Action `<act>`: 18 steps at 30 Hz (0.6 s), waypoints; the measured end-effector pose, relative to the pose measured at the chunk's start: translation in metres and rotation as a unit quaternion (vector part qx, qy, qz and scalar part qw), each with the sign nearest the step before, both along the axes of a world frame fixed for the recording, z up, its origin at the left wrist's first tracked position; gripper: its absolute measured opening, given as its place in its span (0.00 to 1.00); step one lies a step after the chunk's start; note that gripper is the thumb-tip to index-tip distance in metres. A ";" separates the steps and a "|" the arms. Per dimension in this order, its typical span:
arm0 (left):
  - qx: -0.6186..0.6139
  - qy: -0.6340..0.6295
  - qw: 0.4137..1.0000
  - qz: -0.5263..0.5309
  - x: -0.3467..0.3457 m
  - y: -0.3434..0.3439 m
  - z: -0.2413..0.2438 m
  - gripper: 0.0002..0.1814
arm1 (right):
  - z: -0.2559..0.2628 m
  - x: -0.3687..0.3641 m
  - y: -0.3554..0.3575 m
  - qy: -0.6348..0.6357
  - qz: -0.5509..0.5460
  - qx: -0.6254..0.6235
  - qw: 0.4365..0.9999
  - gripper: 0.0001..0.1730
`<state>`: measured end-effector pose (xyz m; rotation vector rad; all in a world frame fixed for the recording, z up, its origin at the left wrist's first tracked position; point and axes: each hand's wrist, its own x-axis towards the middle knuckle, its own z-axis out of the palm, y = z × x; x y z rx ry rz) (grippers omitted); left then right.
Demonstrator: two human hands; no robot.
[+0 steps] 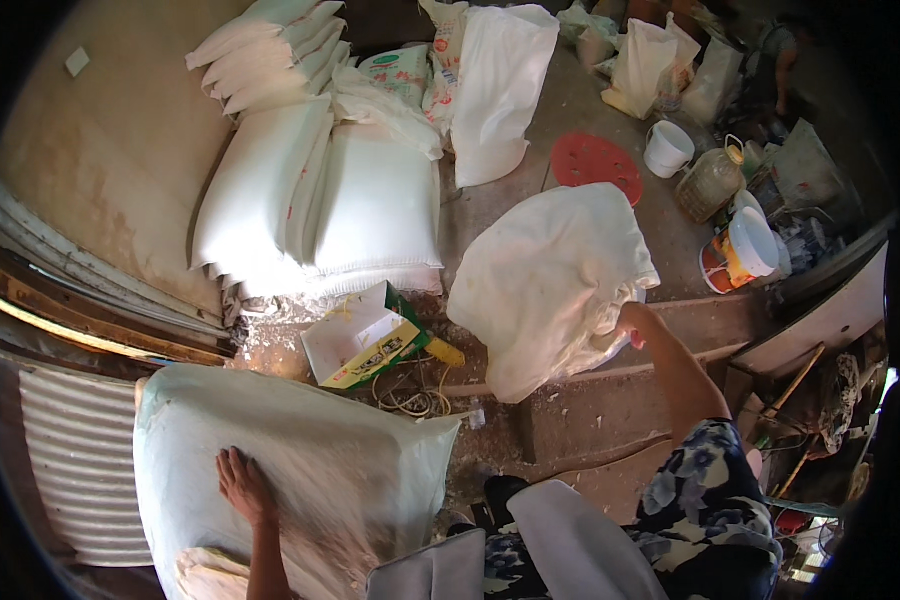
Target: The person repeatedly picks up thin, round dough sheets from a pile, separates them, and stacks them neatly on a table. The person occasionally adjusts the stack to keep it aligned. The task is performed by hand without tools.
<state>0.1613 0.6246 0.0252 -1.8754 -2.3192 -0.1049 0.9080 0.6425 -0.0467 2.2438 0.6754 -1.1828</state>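
Note:
My left hand rests with its fingers spread on a large plastic-covered sack at the lower left, pressing nothing between its fingers. At the right of centre, my right hand grips the gathered edge of a big white cloth or woven sack, which hangs bunched over the step. An opened green and yellow cardboard box lies between the two sacks, with a loop of yellowish cord beside it.
Full white sacks are stacked against the wall ahead. A red perforated stool top, a white bucket, a plastic jug and a printed bucket stand at the right. Corrugated sheet is at the left; a person is at the far upper right.

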 end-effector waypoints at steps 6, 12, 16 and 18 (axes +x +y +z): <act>0.022 0.014 1.000 -0.011 -0.002 0.000 -0.002 0.24 | -0.005 -0.059 0.113 -0.012 0.385 0.445 0.808 0.17; 0.040 -0.004 0.998 -0.054 0.002 0.004 -0.003 0.25 | -0.068 -0.090 0.246 -0.080 0.426 0.456 0.777 0.30; 0.025 0.008 0.999 -0.035 0.003 -0.002 -0.002 0.24 | -0.084 -0.097 0.270 -0.053 0.439 0.380 0.812 0.36; 0.018 0.012 0.999 -0.030 0.004 -0.005 0.000 0.24 | -0.081 -0.102 0.270 -0.045 0.444 0.296 0.845 0.35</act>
